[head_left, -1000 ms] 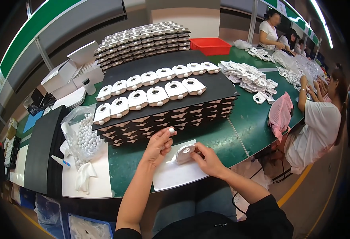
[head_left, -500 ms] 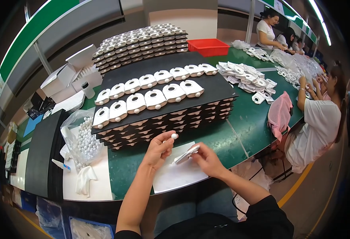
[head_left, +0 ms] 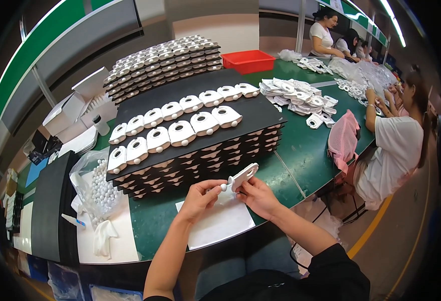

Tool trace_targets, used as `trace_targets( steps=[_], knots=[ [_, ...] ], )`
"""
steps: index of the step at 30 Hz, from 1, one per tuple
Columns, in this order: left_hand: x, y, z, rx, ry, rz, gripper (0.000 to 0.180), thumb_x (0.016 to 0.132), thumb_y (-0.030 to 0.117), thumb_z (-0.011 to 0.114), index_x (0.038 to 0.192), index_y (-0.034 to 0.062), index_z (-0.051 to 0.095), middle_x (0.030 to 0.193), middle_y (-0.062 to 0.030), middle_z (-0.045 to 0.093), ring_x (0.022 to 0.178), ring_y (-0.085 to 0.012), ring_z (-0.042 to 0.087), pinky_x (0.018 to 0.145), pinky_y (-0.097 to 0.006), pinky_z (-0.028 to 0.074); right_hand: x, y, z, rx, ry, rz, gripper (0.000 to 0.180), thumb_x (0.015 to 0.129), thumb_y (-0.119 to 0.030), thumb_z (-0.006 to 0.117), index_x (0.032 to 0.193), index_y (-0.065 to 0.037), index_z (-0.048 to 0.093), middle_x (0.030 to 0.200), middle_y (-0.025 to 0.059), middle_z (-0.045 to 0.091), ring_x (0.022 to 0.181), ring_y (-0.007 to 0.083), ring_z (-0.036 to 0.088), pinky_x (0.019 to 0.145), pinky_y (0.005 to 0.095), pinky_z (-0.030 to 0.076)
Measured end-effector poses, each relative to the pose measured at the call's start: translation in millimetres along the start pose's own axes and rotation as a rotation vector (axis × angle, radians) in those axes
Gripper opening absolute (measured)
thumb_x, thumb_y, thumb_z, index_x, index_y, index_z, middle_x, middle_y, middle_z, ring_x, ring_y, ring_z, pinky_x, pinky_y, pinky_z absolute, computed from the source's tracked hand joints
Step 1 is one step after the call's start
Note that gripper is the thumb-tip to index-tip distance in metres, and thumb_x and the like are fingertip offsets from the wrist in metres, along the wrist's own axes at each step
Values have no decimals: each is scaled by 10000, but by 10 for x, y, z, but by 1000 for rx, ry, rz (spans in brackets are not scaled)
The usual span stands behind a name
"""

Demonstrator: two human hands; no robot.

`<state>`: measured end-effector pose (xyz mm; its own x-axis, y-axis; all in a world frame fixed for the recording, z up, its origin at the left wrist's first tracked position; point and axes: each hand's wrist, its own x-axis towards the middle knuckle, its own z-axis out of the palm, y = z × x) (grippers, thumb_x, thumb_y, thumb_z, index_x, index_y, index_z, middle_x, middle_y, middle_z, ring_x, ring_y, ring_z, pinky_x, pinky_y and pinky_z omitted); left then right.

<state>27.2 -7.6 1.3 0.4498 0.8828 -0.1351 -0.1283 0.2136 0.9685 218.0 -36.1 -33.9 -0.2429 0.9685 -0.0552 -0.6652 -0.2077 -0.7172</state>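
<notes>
Basically the green worktop (head_left: 310, 150) was crowded: stacked black trays (head_left: 195, 125) ahead, white sheet (head_left: 220, 223) at its near edge. Left hand (head_left: 200, 198) pinched a small white ball (head_left: 224, 187); right hand (head_left: 258, 195) gripped a white plastic piece (head_left: 244, 176).

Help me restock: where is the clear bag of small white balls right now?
In the head view, the bag of white balls sits on the person's left, beside the stack of black trays.

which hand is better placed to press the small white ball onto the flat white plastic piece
Left. The left hand pinches the small white ball at its fingertips, right beside the flat white plastic piece, which the right hand grips from below, so the right is probably best kept steadying it.
</notes>
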Motion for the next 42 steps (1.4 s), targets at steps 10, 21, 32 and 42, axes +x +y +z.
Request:
trace_targets(
  steps=[10,21,32,42],
  knots=[
    [-6,-12,-9,77,5,79,228,747,60,651,973,48,632,602,48,481,495,-30,388,434,-177,279,-5,-14,50,-37,-4,-10,227,910,-122,466,1130,-73,442,1003,19,515,890,101,495,760,257,415],
    [81,-89,7,176,119,253,425,614,-7,742,1011,26,594,635,45,521,553,-3,410,510,-150,316,-38,12,91,-253,21,-126,191,907,-124,479,1086,-55,477,866,-2,535,746,67,493,653,201,405],
    [61,-79,51,185,227,364,365,706,-18,608,1058,21,523,602,38,464,493,-12,371,446,-150,273,55,-594,430,-843,-88,-510,112,855,-34,535,966,-29,529,847,-1,548,751,34,498,642,187,404],
    [46,17,-109,-503,126,-7,307,872,316,535,1038,60,504,623,29,390,455,-41,288,383,-168,204,1001,-1773,148,-1321,387,-723,294,814,-146,554,1051,26,523,762,115,608,684,155,575,619,284,444]
  ],
)
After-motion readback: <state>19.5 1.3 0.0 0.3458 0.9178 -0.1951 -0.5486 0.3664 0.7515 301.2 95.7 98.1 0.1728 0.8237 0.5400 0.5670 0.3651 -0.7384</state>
